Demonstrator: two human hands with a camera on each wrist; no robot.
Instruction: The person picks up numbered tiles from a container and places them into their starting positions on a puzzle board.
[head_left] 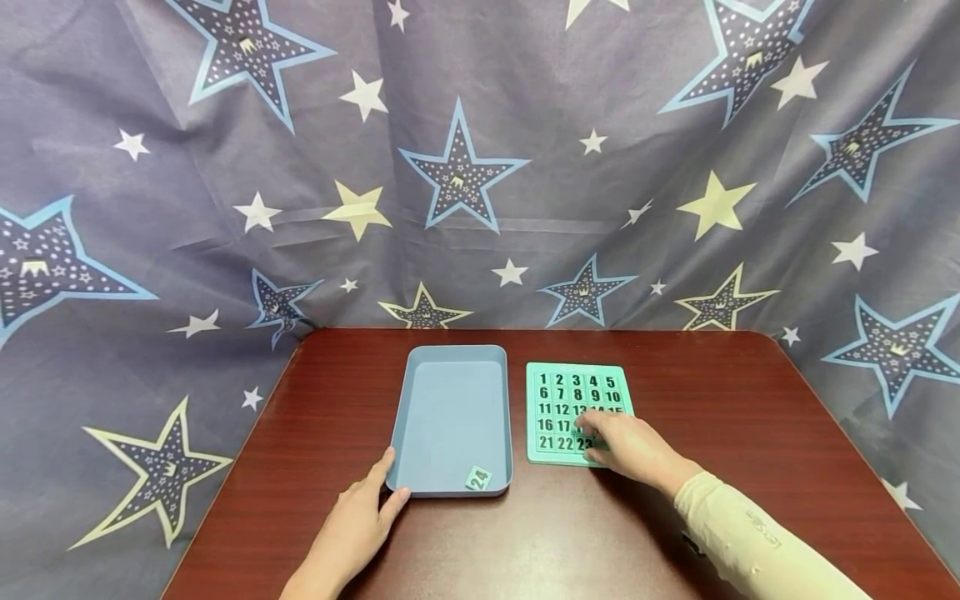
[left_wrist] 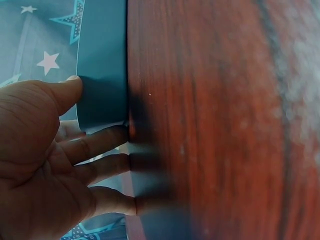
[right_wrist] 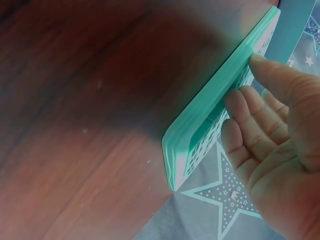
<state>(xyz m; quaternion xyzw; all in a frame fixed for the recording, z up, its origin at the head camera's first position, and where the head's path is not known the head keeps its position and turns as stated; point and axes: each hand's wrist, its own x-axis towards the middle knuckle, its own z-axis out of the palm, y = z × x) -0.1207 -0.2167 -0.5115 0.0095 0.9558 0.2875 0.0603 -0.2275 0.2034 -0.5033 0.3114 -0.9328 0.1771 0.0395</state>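
A blue-grey rectangular tray (head_left: 450,433) lies on the table, with a small mint tile marked 24 (head_left: 478,478) inside near its front right corner. My left hand (head_left: 356,521) touches the outside of the tray's front left corner, thumb at the front wall and fingers spread along the left side. Right of the tray lies a mint number board (head_left: 534,454) with rows of black-numbered tiles. My right hand (head_left: 626,446) is over the board's lower right, its bent fingertips by the lower rows. In the right wrist view, the thumb meets the board's front edge (right_wrist: 215,92). This hand hides several numbers.
The reddish-brown wooden table (head_left: 465,550) carries the tray and board side by side, with a narrow strip of wood between them. Behind it hangs a grey-purple curtain (head_left: 555,208) printed with stars.
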